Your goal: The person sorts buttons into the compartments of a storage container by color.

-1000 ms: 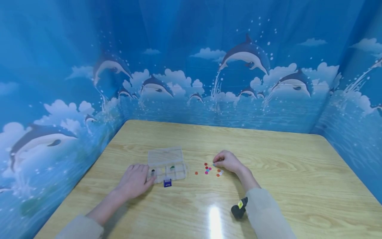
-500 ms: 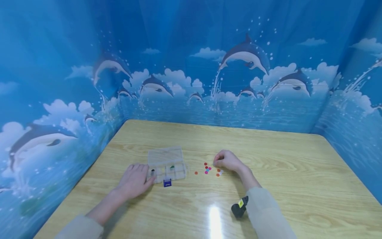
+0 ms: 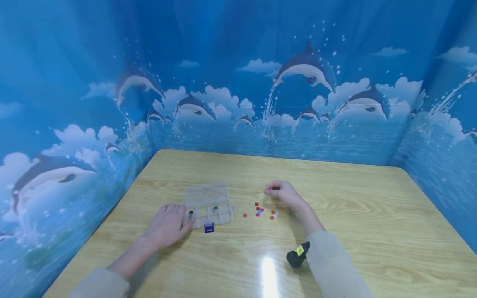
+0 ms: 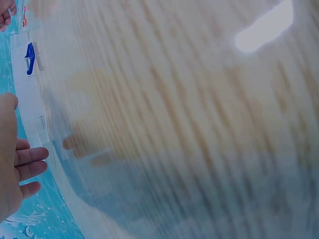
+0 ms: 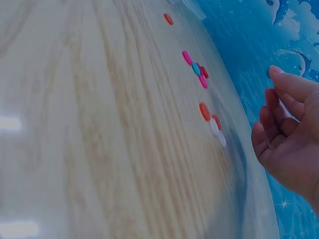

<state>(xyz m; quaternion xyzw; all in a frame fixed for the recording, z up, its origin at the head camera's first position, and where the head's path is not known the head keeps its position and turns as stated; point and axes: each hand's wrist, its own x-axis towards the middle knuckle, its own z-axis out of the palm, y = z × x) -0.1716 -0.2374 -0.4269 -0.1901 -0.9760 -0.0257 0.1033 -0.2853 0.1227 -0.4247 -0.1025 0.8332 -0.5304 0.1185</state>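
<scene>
A clear compartment box [image 3: 225, 217] lies on the table with its lid [image 3: 206, 193] laid back; a few small dark, green and pale pieces sit in it. My left hand [image 3: 168, 225] rests at the box's left side, fingers fairly straight, thumb over its front left corner. My right hand [image 3: 286, 194] is above the table behind the loose discs, thumb and forefinger together. The small blue button-like disc it reached for is hidden in that pinch. Red, pink and blue discs [image 5: 195, 68] lie in a cluster, with orange and white discs [image 5: 205, 111] nearer the right hand.
A single orange disc [image 3: 244, 215] lies between box and cluster. The box's blue latch [image 3: 209, 227] sticks out at its front. A black wrist device [image 3: 297, 256] is by the right sleeve. A dolphin-print curtain [image 3: 238, 82] stands behind the wooden table [image 3: 335, 198].
The right hand has pinched the blue disc that lay behind the others and moved it slightly back, up from its spot. The left hand and the box have stayed put.
</scene>
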